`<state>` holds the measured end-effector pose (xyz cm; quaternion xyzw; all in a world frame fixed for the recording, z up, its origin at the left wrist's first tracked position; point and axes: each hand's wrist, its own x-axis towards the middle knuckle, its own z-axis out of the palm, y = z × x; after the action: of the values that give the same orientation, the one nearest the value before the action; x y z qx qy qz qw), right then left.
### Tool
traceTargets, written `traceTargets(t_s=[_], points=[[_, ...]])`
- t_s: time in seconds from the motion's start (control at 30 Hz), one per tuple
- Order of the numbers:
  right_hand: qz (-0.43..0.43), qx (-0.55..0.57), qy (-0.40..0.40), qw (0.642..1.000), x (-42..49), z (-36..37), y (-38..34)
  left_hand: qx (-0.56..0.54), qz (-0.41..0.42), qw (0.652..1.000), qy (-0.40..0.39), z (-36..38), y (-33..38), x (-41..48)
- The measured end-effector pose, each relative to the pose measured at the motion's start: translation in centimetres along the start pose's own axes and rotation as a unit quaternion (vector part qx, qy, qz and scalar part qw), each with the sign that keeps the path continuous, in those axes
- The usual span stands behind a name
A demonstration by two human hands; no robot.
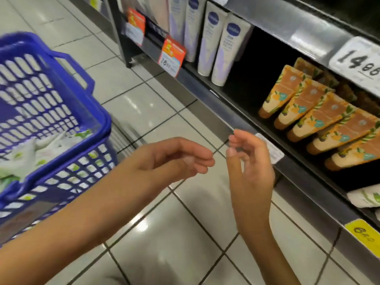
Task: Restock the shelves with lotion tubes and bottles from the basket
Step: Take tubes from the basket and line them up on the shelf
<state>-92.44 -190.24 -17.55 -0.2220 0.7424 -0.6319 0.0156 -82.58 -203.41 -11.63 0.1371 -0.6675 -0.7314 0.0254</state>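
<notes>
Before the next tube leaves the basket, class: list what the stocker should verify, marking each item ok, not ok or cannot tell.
1. Hands free: left hand and right hand hold nothing. Ok.
2. Stock left: white and green tubes lie in the basket. Ok.
3. Reach: the basket stands beside the left arm. Probably ok.
4. Shelf room: dark gap between the white and purple tubes and the orange tubes. Ok.
5. Right spot: a white and green pack lies lower right; same product? Cannot tell.
</notes>
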Motion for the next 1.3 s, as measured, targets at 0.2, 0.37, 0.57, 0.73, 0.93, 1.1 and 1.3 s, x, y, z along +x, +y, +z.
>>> traceTargets(t_s=[0.2, 0.37, 0.57, 0.73, 0.93, 1.1, 1.3], points=[[-0.063, 0.129, -0.361, 0.921, 3.7, 10.2, -9.5, 0.09, 0.09, 0.96, 0.251, -12.8, 5.7, -11.7], [0.044, 0.097, -0.535, 0.838, 3.3, 18.5, -11.5, 0.075, -0.031, 0.885, 0.459, -19.5, 2.1, -19.3], [0.142, -0.012, -0.552, 0.821, 3.6, 23.6, -11.1, 0.038, -0.187, 0.865, 0.463, -24.9, -1.7, -18.7], [0.206, -0.131, -0.537, 0.807, 4.3, 24.2, -8.8, 0.098, -0.275, 0.88, 0.373, -27.8, -6.0, -12.4], [0.233, -0.204, -0.567, 0.764, 3.3, 29.4, -7.1, 0.106, -0.361, 0.837, 0.397, -29.1, -11.6, -5.6], [0.141, -0.381, -0.607, 0.683, 1.7, 35.1, -5.5, 0.058, -0.393, 0.822, 0.407, -29.9, -12.7, -5.1], [0.08, -0.507, -0.6, 0.614, -0.8, 39.9, -4.2, -0.179, -0.316, 0.836, 0.41, -32.8, -11.7, -9.3]])
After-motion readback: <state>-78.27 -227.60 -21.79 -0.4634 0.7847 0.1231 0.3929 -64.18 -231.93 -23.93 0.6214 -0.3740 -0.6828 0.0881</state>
